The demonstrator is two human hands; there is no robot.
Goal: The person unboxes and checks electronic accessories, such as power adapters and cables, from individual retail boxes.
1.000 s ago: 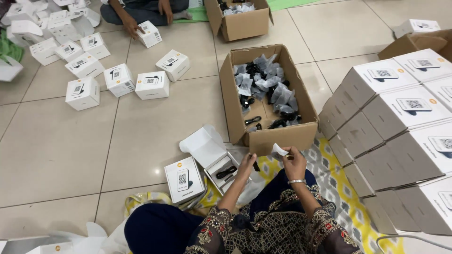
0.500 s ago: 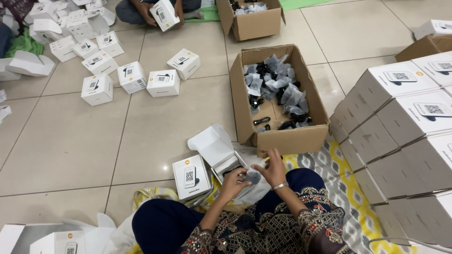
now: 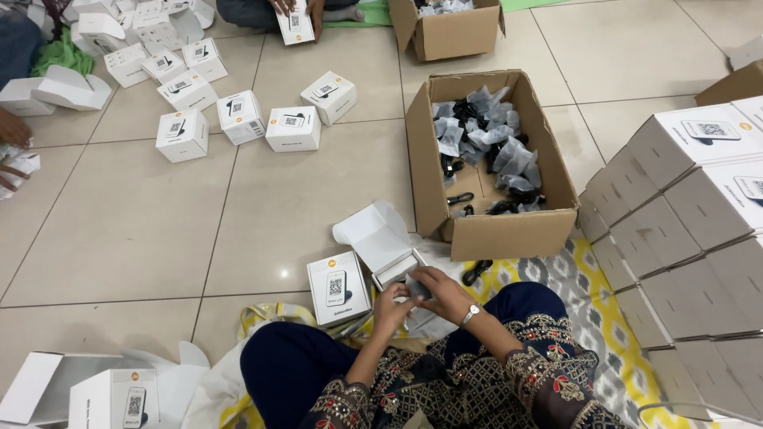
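Resting on the floor tiles just in front of the seated person's knees, an open white box [image 3: 395,268] with its lid flap [image 3: 372,232] raised toward the far side takes both hands at its near corner. The left hand [image 3: 393,304] curls against the box's near edge, and the right hand [image 3: 435,290], a bracelet at its wrist, lies over the opening with its fingers bent around a small grey plastic pouch [image 3: 416,284]; whether the left fingers actually pinch anything cannot be told. Touching the open box on its left stands a closed white box [image 3: 338,288] with a printed label on top. A loose black cable [image 3: 477,272] lies just right of the hands on the yellow patterned mat [image 3: 584,310]. Behind it sits a large cardboard carton [image 3: 489,159] holding bagged black cables. Stacked white boxes [image 3: 691,206] rise along the right edge of the floor. More white boxes [image 3: 238,119] are scattered over the far left tiles, where another person's hands [image 3: 296,6] hold one, beside a second cardboard carton [image 3: 449,28].
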